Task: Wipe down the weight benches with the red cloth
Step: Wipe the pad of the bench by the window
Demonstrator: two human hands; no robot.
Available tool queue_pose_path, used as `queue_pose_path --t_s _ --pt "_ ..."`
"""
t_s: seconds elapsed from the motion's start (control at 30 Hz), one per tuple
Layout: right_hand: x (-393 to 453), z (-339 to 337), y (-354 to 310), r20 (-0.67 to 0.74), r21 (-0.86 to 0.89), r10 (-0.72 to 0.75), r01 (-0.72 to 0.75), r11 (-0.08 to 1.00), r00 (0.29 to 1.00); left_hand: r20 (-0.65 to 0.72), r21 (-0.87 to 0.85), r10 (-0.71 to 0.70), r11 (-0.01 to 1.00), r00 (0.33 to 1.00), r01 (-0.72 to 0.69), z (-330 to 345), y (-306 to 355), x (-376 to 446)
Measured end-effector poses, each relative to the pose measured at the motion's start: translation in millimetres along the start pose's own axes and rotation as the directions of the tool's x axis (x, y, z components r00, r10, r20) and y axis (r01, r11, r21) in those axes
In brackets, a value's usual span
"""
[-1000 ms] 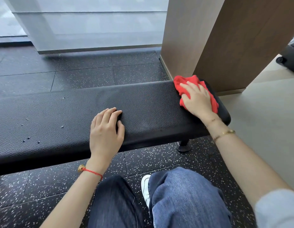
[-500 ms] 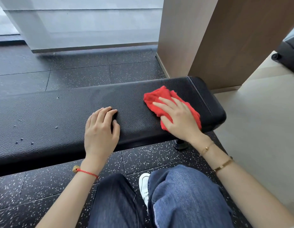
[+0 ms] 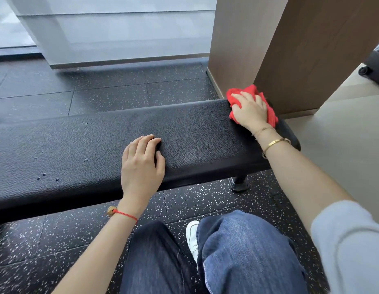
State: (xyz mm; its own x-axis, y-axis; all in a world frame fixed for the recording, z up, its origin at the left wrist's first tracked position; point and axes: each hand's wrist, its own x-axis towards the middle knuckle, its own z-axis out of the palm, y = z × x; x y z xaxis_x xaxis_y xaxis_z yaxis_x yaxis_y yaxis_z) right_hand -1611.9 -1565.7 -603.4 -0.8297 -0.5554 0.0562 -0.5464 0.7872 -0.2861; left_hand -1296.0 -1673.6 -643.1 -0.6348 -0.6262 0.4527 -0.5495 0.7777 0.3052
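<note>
Your right hand (image 3: 250,111) lies on the red cloth (image 3: 251,91) at the far right end of the black weight bench (image 3: 89,149), palm down, fingers spread and bent over the bunched fabric, pressing it onto the pad; whether the fingers actually clutch the cloth or only press it flat you cannot tell from this angle. The cloth sits at the bench's back corner, just beside the base of the wooden pillar (image 3: 290,49), and red folds stick out above the fingertips and along the outer edge of the hand. Your left hand (image 3: 142,164) rests palm down near the middle of the bench, fingers relaxed and slightly bent, thumb near the front edge, holding nothing. A few small pale specks (image 3: 86,160) dot the pad to the left of that hand. A red string bracelet (image 3: 125,214) circles your left wrist, gold bracelets (image 3: 275,143) your right. Your knees in blue jeans (image 3: 243,251) are below the bench, over the speckled black floor (image 3: 205,200)
</note>
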Motion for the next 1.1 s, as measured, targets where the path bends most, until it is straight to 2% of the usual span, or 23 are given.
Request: queue_pose_path --t_s 0.2,0.4,0.47,0.53,0.63,0.7,0.8,0.97,1.03,1.1 --pt "-34.4 15.3 -54.0 0.062 0.016 -0.302 0.301 0.953 0.951 -0.001 -0.003 0.003 1.000 1.000 -0.003 0.3 -1.3 1.1" --pt "-112.7 14.2 -59.8 0.126 0.083 -0.596 0.590 0.803 0.793 -0.001 -0.055 0.001 0.998 1.000 -0.001 -2.2 -1.2 0.2" --pt "-111.8 11.8 -56.2 0.143 0.106 -0.619 0.610 0.785 0.772 -0.013 -0.079 0.002 0.997 1.000 -0.003 -6.7 -1.9 0.1" --pt "-97.1 14.6 -63.4 0.145 0.105 -0.605 0.596 0.796 0.783 -0.047 -0.075 0.002 0.997 0.999 -0.005 -14.1 -6.5 -2.0" --pt "-68.3 27.0 -99.1 0.134 0.072 -0.554 0.549 0.833 0.822 -0.087 -0.066 -0.034 0.997 0.996 0.028 -29.8 -21.3 -9.4" --pt "-56.6 35.1 -133.4 0.143 0.060 -0.553 0.550 0.833 0.821 -0.117 -0.055 -0.071 0.996 0.991 0.065 -41.3 -35.1 -15.7" --pt "-69.7 46.9 -181.3 0.183 0.070 -0.658 0.658 0.750 0.730 -0.158 -0.020 -0.113 0.994 0.981 0.111 -58.7 -58.8 -23.7" --pt "-142.3 52.0 -189.5 0.183 0.172 -0.881 0.868 0.465 0.436 -0.215 0.053 -0.178 0.980 0.960 0.193 -83.6 -102.6 -36.8" --pt "-145.0 48.4 -176.7 0.165 0.196 -0.893 0.873 0.447 0.420 -0.226 0.075 -0.184 0.976 0.957 0.205 -93.1 -122.1 -41.2" --pt "-134.6 47.2 -170.9 0.145 0.195 -0.862 0.840 0.505 0.485 -0.233 0.101 -0.184 0.972 0.955 0.212 -102.6 -140.5 -44.7"
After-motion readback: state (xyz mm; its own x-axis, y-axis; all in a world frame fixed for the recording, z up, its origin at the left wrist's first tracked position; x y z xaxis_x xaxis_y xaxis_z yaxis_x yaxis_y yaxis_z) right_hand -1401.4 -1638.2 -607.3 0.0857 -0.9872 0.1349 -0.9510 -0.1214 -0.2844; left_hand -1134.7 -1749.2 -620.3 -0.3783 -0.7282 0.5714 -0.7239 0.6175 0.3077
